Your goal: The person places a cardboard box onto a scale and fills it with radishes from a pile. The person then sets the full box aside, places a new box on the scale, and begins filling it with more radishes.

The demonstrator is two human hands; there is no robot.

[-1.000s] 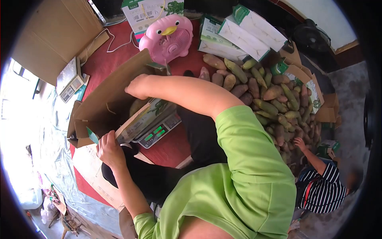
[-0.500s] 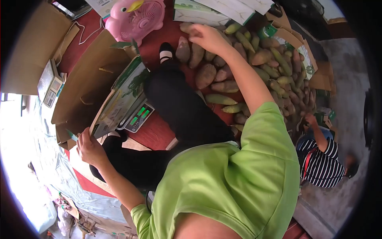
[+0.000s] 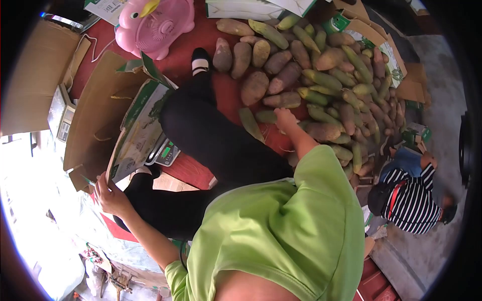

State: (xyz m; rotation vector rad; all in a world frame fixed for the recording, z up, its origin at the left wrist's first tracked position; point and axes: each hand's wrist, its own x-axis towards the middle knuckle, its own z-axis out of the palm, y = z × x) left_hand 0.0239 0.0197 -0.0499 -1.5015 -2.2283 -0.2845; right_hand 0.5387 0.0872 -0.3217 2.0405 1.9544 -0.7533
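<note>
In the head view, the left hand (image 3: 111, 196) sits at lower left of the frame, its fingers curled over the near edge of an open cardboard box (image 3: 93, 115), grasping it there. The box leans open toward the upper left, and its printed side panel (image 3: 135, 130) faces the black-clad legs (image 3: 211, 120). A digital scale (image 3: 167, 153) shows beside that panel, partly hidden by it.

The right hand (image 3: 285, 120) is right of centre, reaching down to a green radish (image 3: 265, 116) at the near side of a large pile of radishes (image 3: 346, 100). Its fingers are at the end of this radish; whether they close on it cannot be told. Another green radish (image 3: 250, 124) lies just left of it on the red floor (image 3: 191, 173).

The pile, green and reddish-brown, fills the upper right of the frame. A pink fan (image 3: 155, 25) with a yellow beak stands at upper left, white cartons (image 3: 246, 9) at the top edge. At lower right is another person in a striped shirt (image 3: 411, 203).
</note>
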